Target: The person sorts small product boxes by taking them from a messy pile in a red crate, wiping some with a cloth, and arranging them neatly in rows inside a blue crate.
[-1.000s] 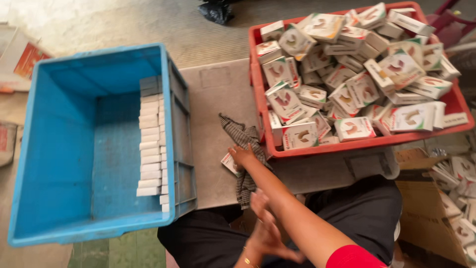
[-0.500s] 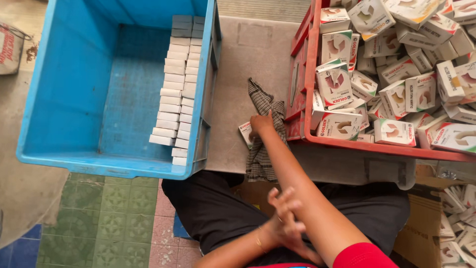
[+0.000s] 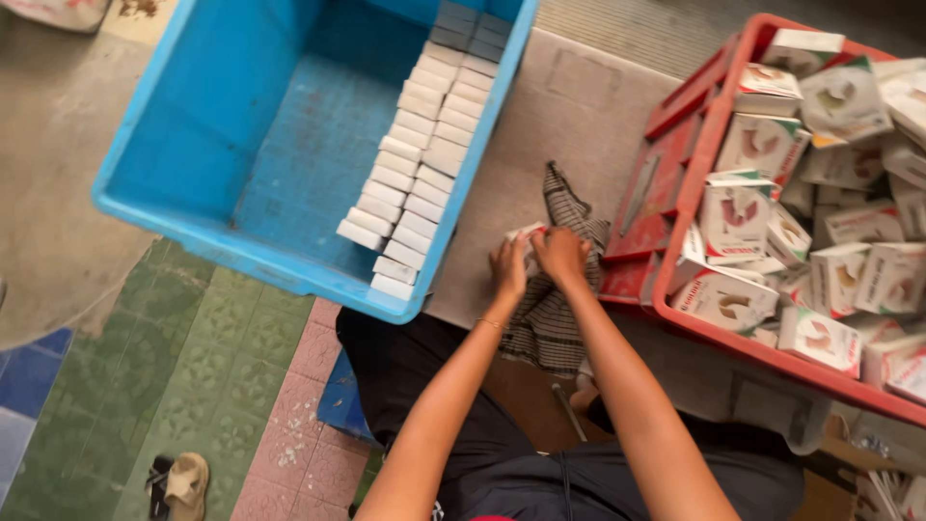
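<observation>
Both hands meet over a small white box on the grey table. The left hand is on the near side of the box, and its fingers curl around it. The right hand sits on top and to the right, with its fingers bent down over the box too. So both hands have the little box held between them. Most of the box is hidden under the fingers; only a white corner peeks out.

The box lies right on the edge of a checked cloth. The cloth is dark and light, and it hangs down off the table over the person's lap. The left wrist wears a thin bracelet.

To the left stands a big blue crate. Inside it, small white boxes are lined up in neat rows along its right wall. The rest of the crate floor is bare blue.

To the right stands a red crate. It is piled with loose white boxes that have red and green pictures on them. They lie every which way, not in rows.

The hands are between the two crates, nearer to the red one.

Down on the tiled floor lies a sandal.
</observation>
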